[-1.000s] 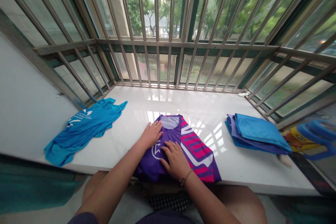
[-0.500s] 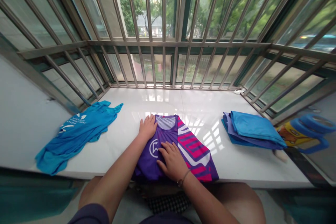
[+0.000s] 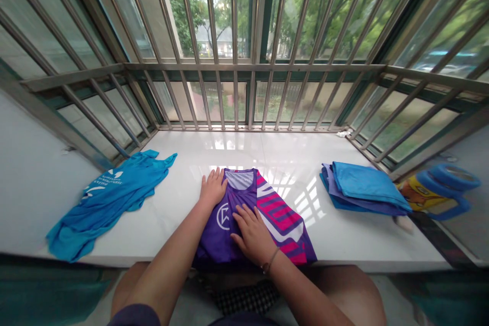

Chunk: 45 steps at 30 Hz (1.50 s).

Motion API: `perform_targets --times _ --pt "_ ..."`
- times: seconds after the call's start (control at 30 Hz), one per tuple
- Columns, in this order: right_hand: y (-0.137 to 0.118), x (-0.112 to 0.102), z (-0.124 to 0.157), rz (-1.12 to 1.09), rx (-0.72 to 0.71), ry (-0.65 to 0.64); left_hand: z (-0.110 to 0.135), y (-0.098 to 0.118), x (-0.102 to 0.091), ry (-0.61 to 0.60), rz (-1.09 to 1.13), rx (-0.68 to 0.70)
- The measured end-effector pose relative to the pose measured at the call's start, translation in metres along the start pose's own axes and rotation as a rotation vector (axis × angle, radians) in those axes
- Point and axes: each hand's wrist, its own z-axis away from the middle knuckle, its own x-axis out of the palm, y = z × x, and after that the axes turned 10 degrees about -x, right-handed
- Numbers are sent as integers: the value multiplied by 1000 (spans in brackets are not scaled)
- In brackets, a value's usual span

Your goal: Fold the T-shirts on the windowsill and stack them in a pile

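Observation:
A purple T-shirt (image 3: 212, 237) lies partly folded on the white ledge in front of me, its neckline toward the window. Pink and white stripes cover its right sleeve side, and a white round logo shows on the chest. My left hand (image 3: 214, 187) rests flat on the shirt's upper left edge, beside the collar, fingers stretched out. My right hand (image 3: 252, 232) lies palm down on the middle of the shirt, fingers spread, partly over the logo. The shirt's lower part reaches the ledge's front edge.
A crumpled blue T-shirt (image 3: 114, 198) lies on the left of the white ledge (image 3: 267, 150). On the right is a stack of folded blue and purple clothes (image 3: 367, 188), with a blue and yellow jug (image 3: 435, 191) beside it. Metal bars (image 3: 250, 97) enclose the window side.
The camera view has shifted slightly. Both hands stay flat on the purple T-shirt in nearly the same places, and the shirt's folds look the same.

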Motion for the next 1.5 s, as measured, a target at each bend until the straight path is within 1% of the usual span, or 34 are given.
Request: perform_targets --times 0.07,0.13,0.27,0.3,0.37,0.43,0.5,0.53,0.67,0.8,0.93,1.07,1.13,1.23,1.33,1.43,1.5 --pt "10 -6 1 48 52 24 0 0 1 9 12 -4" --pt "24 -14 2 99 143 35 0 -1 2 37 43 -21" --pt "54 -26 3 171 335 1 3 -2 0 127 117 -84" --pt "59 -27 4 179 369 -14 4 -3 0 142 131 -73" --pt "66 -26 6 187 406 -45 6 -4 -2 149 150 8" --pt "68 -24 8 189 414 -66 7 -4 -4 129 151 129" --pt "68 -21 9 189 414 -73 8 -5 -4 108 139 195" --pt "68 -21 10 189 414 -74 7 -6 -4 104 132 192" --pt "67 -21 9 180 413 -81 3 -7 2 119 112 89" --pt "67 -22 9 171 418 -88 -6 -10 6 112 136 73" --pt "66 -25 7 170 425 -97 -21 -16 0 96 167 107" --pt "64 -28 6 168 414 -120 -39 -21 -13 89 204 182" --pt "62 -26 5 169 380 -110 -43 -23 -18 95 224 230" --pt "62 -23 0 171 307 -71 -37 -23 -20 91 238 320" --pt "67 -24 -15 173 273 -54 -22 -23 -14 79 239 444" --pt "81 -32 -38 168 329 -59 -7 -17 -7 82 217 504" --pt "92 -38 -54 163 404 -76 -1 -5 -4 71 202 508"
